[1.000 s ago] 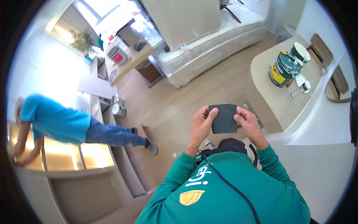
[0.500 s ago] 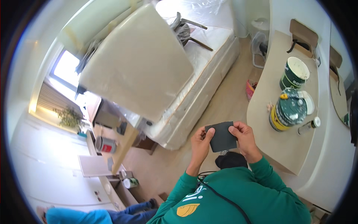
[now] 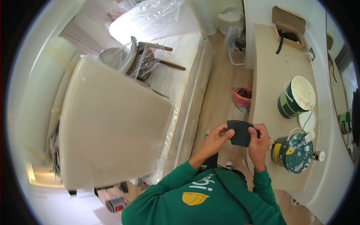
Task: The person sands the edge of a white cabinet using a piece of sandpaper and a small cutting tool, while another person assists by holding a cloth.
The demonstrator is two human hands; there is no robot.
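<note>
Sheet (image 3: 240,136) pinched: left hand (image 3: 216,141) slanted, right hand (image 3: 259,143) upright.

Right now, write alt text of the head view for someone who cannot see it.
A person's left hand and right hand hold a dark sheet. At right, an open green bucket and a lidded bucket stand on a pale counter; at left, a plastic-wrapped chair rests on a mattress.
</note>
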